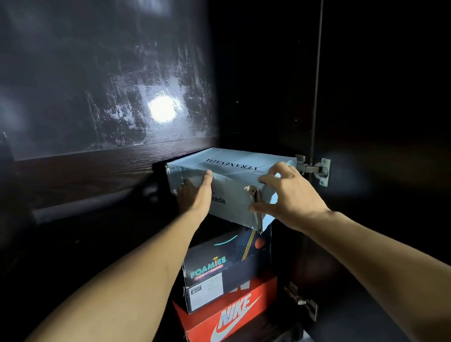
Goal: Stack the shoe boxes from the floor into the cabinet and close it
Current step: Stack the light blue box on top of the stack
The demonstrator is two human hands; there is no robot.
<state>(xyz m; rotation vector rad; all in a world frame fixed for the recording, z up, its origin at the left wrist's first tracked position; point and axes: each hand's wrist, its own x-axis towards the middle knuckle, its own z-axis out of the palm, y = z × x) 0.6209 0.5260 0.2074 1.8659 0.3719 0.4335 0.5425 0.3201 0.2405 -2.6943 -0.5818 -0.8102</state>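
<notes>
A light blue shoe box with a torn front corner sits tilted at the top of a stack inside the dark cabinet. My left hand presses flat against its front left face, thumb on the lid edge. My right hand grips its torn right corner, fingers over the lid. Under it lies a dark navy Foamies box, and below that a red Nike box.
The glossy closed cabinet door to the left reflects a bright light. The open right door hangs on metal hinges, with a lower hinge near the red box. The surroundings are very dark.
</notes>
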